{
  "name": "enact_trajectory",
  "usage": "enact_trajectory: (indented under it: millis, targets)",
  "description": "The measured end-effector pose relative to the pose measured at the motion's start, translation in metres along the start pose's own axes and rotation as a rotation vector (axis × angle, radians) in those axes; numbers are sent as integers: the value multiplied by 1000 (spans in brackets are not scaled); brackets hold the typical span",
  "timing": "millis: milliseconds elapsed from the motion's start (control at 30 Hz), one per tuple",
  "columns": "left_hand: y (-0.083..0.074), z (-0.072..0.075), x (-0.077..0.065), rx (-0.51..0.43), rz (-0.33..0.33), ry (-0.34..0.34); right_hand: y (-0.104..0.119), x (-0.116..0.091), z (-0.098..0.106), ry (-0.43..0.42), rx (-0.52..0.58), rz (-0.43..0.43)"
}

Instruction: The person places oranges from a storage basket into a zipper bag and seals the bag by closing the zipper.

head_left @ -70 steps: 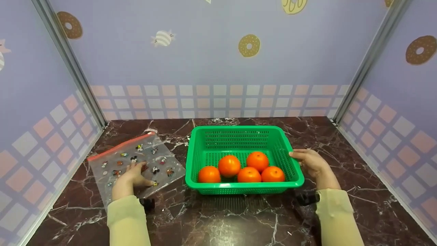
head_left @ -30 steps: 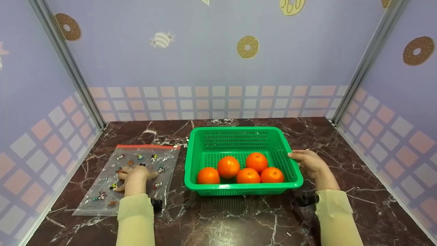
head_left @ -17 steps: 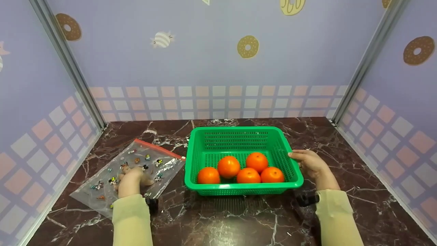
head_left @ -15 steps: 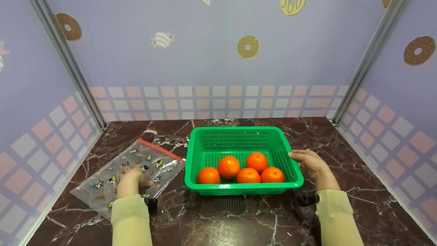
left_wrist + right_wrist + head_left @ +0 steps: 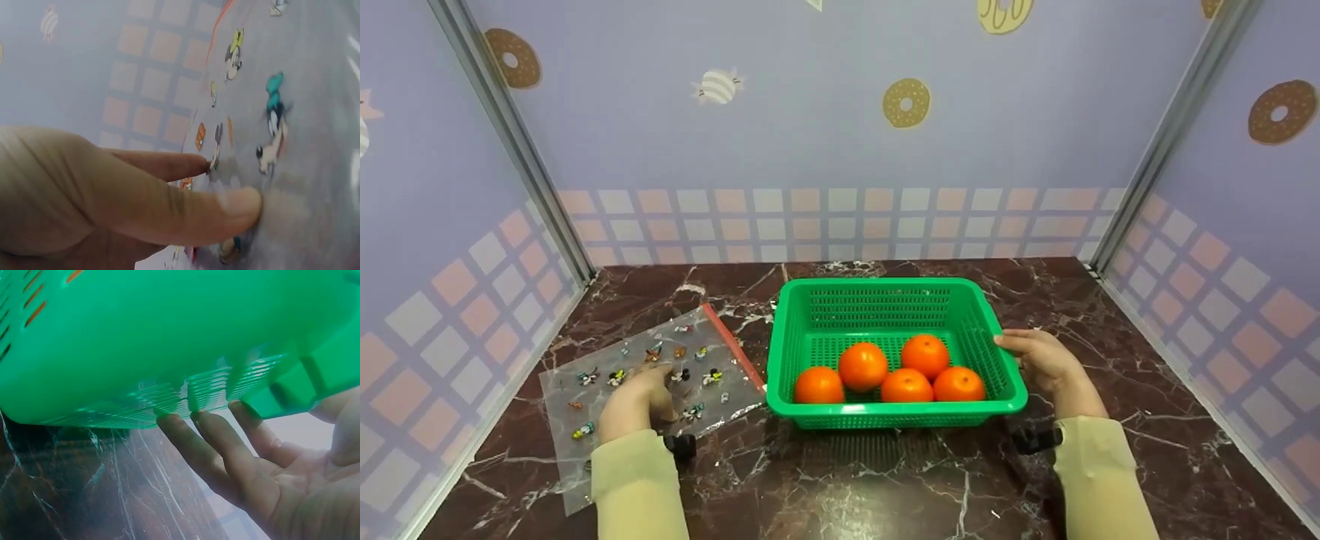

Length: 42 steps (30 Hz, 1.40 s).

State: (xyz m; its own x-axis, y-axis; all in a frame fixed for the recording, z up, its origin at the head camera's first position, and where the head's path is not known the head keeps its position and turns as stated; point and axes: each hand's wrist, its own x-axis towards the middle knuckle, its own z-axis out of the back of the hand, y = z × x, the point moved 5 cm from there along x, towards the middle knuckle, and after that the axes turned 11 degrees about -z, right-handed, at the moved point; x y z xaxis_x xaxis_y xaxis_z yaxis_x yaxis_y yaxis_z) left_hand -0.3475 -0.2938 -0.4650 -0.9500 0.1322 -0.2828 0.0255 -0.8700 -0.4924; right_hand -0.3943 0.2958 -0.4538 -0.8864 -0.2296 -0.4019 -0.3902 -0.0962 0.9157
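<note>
A clear zip bag (image 5: 577, 480) with a red seal strip (image 5: 733, 345) and small cartoon character prints lies at the left in the head view. On top of it rests my left hand (image 5: 636, 397), fingers spread. In the left wrist view its thumb (image 5: 225, 205) and a fingertip touch the plastic. My right hand (image 5: 1046, 364) is at the right side of a green basket (image 5: 896, 409), thumb at the rim. In the right wrist view its fingertips (image 5: 169, 421) meet the slotted outer wall from outside. Several oranges (image 5: 863, 366) sit inside the basket's near half.
Both things stand on a dark marbled tabletop (image 5: 840, 495). Patterned walls (image 5: 810, 150) close off the back and sides, with metal posts in the corners. The bag's seal end reaches close to the basket's left side.
The bag has turned clockwise under my left hand, its red strip swinging from the upper left round to the right. My left hand shifted with it. The basket, oranges and right hand stayed put.
</note>
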Motion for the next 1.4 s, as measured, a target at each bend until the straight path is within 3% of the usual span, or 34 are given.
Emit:
enact_trajectory:
  millis: [167,333,500,633,833,1067,1267,1400]
  targets:
    - [-9,1,9,-7,53,-60,-1,-1,1,-6,2,-10]
    - [-14,-3,24,-65,170,-143,0,-1,1,-2,3,-16]
    - [-13,-10,29,-150,259,-156,0,0,1,-5,12,-11]
    - [-13,-15,28,-167,282,-126,0,0,0,-10,21,-9]
    - [-12,-15,22,-137,246,-63,0,0,0,-9,22,-7]
    - [-10,-9,16,-38,168,-21,0,0,0,11,26,0]
    - [-11,-9,16,-45,193,24,0,0,-1,22,31,5]
    - [-13,-7,17,-17,192,14,1,-1,0,1,25,16]
